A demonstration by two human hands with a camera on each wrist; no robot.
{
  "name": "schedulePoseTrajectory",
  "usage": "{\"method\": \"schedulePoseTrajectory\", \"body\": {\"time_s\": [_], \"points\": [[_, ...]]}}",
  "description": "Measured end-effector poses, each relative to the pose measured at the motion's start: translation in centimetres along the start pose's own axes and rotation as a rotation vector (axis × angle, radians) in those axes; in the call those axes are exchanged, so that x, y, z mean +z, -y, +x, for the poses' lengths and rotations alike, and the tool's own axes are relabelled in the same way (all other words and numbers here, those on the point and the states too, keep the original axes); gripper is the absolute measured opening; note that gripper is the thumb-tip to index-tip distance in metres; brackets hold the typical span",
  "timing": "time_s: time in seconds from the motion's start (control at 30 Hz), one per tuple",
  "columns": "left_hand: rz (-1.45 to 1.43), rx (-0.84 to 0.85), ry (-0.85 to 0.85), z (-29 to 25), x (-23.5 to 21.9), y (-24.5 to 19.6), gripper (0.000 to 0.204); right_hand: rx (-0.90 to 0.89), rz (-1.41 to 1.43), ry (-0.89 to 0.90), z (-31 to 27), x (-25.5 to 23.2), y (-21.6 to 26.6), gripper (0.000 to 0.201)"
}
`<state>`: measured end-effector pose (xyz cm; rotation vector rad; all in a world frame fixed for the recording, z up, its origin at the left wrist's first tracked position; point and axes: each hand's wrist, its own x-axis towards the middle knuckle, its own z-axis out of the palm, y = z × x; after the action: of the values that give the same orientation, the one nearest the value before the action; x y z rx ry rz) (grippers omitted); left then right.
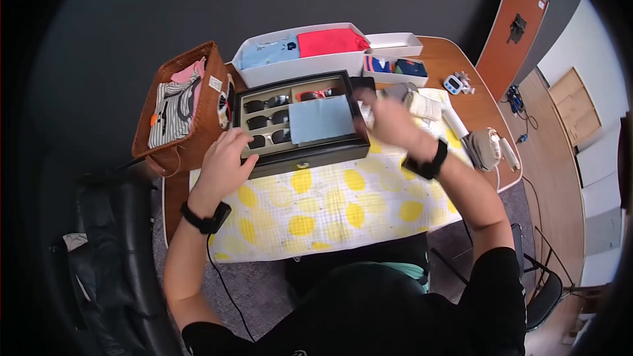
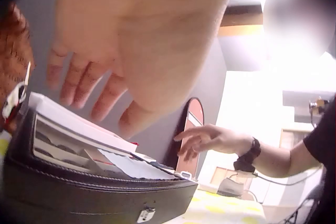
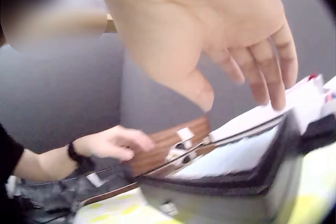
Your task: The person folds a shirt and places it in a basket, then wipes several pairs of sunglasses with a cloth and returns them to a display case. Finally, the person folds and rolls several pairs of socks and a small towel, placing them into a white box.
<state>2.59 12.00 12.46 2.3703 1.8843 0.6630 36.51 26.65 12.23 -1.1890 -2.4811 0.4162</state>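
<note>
A black case (image 1: 303, 156) with sunglasses (image 1: 267, 119) in its compartments stands on the yellow-patterned cloth (image 1: 316, 211). Over the right-hand compartments lies a light blue cloth (image 1: 321, 119), partly covering a red-framed pair. My left hand (image 1: 227, 163) is at the case's front left corner, fingers loosely spread over the edge; whether it touches is unclear. Blurred in the head view, my right hand (image 1: 395, 122) is just beyond the case's right side. The right wrist view shows this hand (image 3: 210, 29) with fingers extended above the case, holding nothing.
Left of the case is a wicker basket (image 1: 206, 118) of clothes. Behind stand a white bin (image 1: 310, 66) with blue and red fabric and smaller white boxes (image 1: 395, 44). At right are a small timer (image 1: 453, 84), folded cloths (image 1: 424, 105), a white roll (image 1: 453, 122) and a grey pouch (image 1: 484, 149).
</note>
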Motion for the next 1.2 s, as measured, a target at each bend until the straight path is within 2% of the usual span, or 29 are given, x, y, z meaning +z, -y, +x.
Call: {"method": "schedulePoseTrajectory", "body": {"time_s": [0.07,0.1,0.17,0.2,0.23,0.27,0.3,0.33,0.4,0.5,0.67,0.73,0.77,0.8,0.83,0.87,0.9,0.93,0.97,1.0,1.03,1.07,1.1,1.13,1.2], "points": [[-0.04,-0.112,-0.041,1.0,2.3,0.7,0.036,0.043,-0.183,-0.414,2.2,-2.6,-4.3,0.043],[-0.035,-0.104,-0.056,1.2,3.1,1.2,0.036,0.035,-0.187,-0.429,2.1,-3.1,-5.0,0.043],[-0.025,-0.081,0.028,1.8,4.4,2.0,0.04,0.039,-0.238,-0.49,2.6,-3.9,-5.9,0.039],[-0.081,-0.103,0.049,2.0,5.6,1.9,0.04,-0.014,-0.241,-0.378,2.5,-3.0,-5.8,0.032],[-0.08,-0.087,0.064,2.3,6.4,1.1,0.041,-0.019,-0.13,-0.195,2.5,-1.8,-4.9,0.025],[-0.079,-0.07,0.085,2.6,7.1,0.2,0.043,-0.223,-0.128,-0.161,2.5,0.8,-5.3,0.026],[-0.074,-0.066,0.093,2.9,7.8,-0.7,0.043,-0.327,-0.19,-0.118,2.3,2.5,-3.8,0.024],[-0.032,-0.06,0.096,3.2,8.5,-1.6,0.05,-0.426,-0.219,-0.081,2.3,4.4,-2.9,0.013],[0.017,-0.036,0.113,3.5,9.2,-2.4,0.058,-0.447,-0.245,-0.027,2.3,7.4,-1.2,0.018],[0.054,0.014,0.179,3.0,10.9,-2.5,0.094,-0.379,-0.252,-0.033,2.3,8.6,0.8,0.024],[0.2,0.063,0.202,2.3,10.9,-3.1,0.097,-0.372,-0.197,-0.057,0.5,8.6,-0.3,0.034],[0.224,0.099,0.194,2.2,10.6,-2.6,0.098,-0.272,-0.048,-0.339,-1.7,6.7,-0.9,0.049],[0.158,0.036,0.161,2.0,9.8,-2.9,0.096,-0.147,0.011,-0.326,-2.6,5.9,-1.7,0.058],[0.094,-0.03,0.125,1.8,8.8,-3.1,0.095,-0.15,0.012,-0.318,-3.1,5.6,-2.9,0.058],[0.06,-0.138,0.089,1.4,7.7,-3.3,0.091,0.023,0.058,-0.271,-3.6,5.4,-4.1,0.059],[0.043,-0.204,-0.011,0.2,8.0,-1.4,0.083,0.183,0.108,-0.219,-3.7,5.4,-5.0,0.061],[-0.09,-0.296,-0.167,-1.3,8.8,1.6,0.077,0.161,0.126,-0.206,-3.3,5.3,-5.9,0.061],[-0.218,-0.38,-0.325,-2.8,9.8,4.6,0.071,0.269,0.313,-0.032,-2.6,5.2,-7.0,0.062],[-0.427,-0.544,-0.409,-4.0,10.3,6.5,0.065,0.378,0.493,0.147,-2.1,5.4,-7.5,0.064],[-0.641,-0.7,-0.496,-4.9,10.6,7.8,0.059,0.365,0.505,0.158,-1.7,6.7,-7.8,0.064],[-0.866,-0.807,-0.526,-5.4,10.6,8.7,0.046,0.312,0.606,0.121,-1.0,8.7,-8.7,0.066],[-0.864,-0.808,-0.531,-5.5,10.1,8.4,0.046,0.263,0.703,0.08,-0.5,9.7,-9.0,0.068],[-1.178,-0.801,-0.445,-5.6,9.8,8.1,0.04,0.262,0.925,0.127,0.0,10.9,-8.9,0.064],[-1.496,-0.774,-0.34,-5.4,9.8,7.7,0.036,0.266,0.918,0.122,0.1,10.8,-7.8,0.064],[-1.41,-0.798,-0.359,-4.8,11.3,7.5,0.028,0.346,0.758,0.084,-0.5,9.5,-5.2,0.062]]}}
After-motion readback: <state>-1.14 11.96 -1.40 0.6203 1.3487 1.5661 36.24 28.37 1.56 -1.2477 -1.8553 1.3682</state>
